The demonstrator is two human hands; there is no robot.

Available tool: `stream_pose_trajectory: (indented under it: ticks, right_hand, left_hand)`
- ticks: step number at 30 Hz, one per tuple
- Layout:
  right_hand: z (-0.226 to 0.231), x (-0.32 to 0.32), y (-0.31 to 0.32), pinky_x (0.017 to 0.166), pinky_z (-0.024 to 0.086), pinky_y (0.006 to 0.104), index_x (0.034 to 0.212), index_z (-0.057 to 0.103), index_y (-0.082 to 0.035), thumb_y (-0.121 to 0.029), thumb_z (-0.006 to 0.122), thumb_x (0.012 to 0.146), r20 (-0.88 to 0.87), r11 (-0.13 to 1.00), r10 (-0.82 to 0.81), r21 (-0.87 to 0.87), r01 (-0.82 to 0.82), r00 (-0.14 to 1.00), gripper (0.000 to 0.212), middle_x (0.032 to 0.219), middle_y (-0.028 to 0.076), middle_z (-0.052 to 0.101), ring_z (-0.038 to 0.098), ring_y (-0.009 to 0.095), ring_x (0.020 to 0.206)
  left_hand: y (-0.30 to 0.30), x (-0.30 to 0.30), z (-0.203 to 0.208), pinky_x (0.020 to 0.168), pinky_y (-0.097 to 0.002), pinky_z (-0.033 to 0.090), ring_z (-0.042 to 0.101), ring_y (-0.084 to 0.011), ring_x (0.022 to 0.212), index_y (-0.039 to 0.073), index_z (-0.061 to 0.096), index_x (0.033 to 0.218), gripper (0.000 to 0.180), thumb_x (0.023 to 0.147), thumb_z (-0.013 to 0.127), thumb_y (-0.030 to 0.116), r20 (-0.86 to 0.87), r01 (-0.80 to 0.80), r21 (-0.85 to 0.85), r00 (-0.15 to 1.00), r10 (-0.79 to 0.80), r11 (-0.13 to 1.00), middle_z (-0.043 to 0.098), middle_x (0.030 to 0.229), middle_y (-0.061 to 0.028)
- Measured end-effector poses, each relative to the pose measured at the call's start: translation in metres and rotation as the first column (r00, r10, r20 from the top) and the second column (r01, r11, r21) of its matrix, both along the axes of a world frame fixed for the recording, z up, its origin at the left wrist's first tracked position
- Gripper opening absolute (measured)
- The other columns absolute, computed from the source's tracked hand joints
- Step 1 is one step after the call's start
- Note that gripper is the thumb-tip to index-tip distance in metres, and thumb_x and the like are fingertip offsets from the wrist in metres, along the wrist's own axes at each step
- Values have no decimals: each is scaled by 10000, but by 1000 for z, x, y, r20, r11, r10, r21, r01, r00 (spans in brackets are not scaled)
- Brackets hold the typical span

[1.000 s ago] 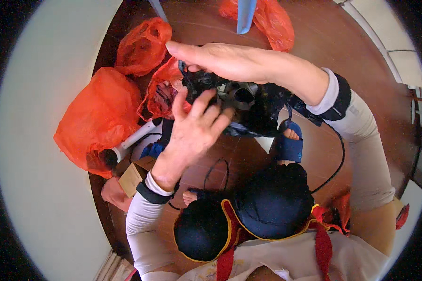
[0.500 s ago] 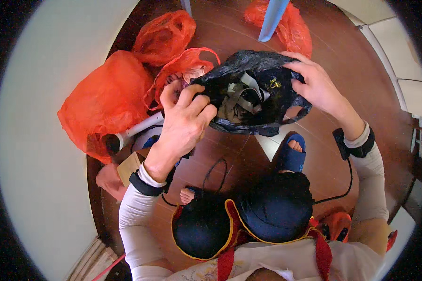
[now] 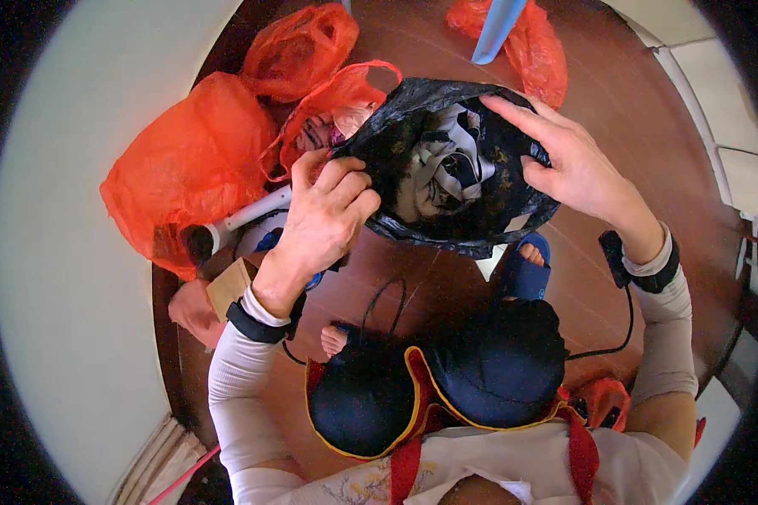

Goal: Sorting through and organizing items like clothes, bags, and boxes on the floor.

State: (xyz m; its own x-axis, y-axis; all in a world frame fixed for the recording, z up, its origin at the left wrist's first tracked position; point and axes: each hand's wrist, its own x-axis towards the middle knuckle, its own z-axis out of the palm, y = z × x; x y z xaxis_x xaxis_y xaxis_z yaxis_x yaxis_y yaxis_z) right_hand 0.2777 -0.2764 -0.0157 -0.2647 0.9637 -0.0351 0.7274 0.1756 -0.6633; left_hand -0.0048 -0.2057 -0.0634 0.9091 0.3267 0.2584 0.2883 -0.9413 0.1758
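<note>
Held up in front of me is a black plastic bag (image 3: pixel 387 220) with its mouth spread wide. My left hand (image 3: pixel 324 206) is closed on the bag's left rim, fingers curled over the edge. At the right rim, my right hand (image 3: pixel 577 164) grips the plastic, its index finger stretched along the mouth and its thumb on the near side; its other fingers are partly hidden. Inside the bag lie curled grey strap-like strips (image 3: pixel 459 160), whose exact kind I cannot make out. Their lower ends are lost in the dark plastic.
Several red plastic bags (image 3: pixel 194 160) lie at the left, one open with contents showing. A white tube (image 3: pixel 257 209) and a cardboard box (image 3: pixel 230 289) are beside them. A blue-grey leg (image 3: pixel 497 32) stands at the back near another red bag (image 3: pixel 541 59). Black cables trail across the floor.
The bag's mouth has been spread wider and tipped toward me, so more grey strips show. My right hand has shifted so that its index finger reaches farther over the rim.
</note>
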Motion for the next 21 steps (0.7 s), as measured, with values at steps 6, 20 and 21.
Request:
stream_pose_trajectory:
  ticks: [6,20,21]
  right_hand:
    - [-9,-9,3,891,403,366,1289,346,-118,-6,470,635,3,1000,24,13,-24,1000,674,1287,202,360,442,370,1104]
    - [-18,-15,7,961,338,354,1288,341,-80,15,457,625,-99,1000,15,11,-14,995,679,1284,174,353,386,338,1172]
    - [-20,-15,7,961,337,352,1288,341,-78,15,456,625,-97,1000,14,8,-13,995,679,1282,174,354,386,337,1172]
  left_hand:
    - [-3,-5,-7,840,-445,338,503,-265,971,103,559,844,270,583,582,40,177,68,-105,983,-49,992,539,946,-73]
    - [24,33,-100,859,-681,255,200,-477,1227,286,31,1377,950,673,670,259,-408,-718,-111,663,628,687,27,1422,-170]
    - [23,35,-123,848,-682,264,206,-479,1223,288,61,1370,913,681,659,248,-407,-685,-73,684,605,725,32,1422,-165]
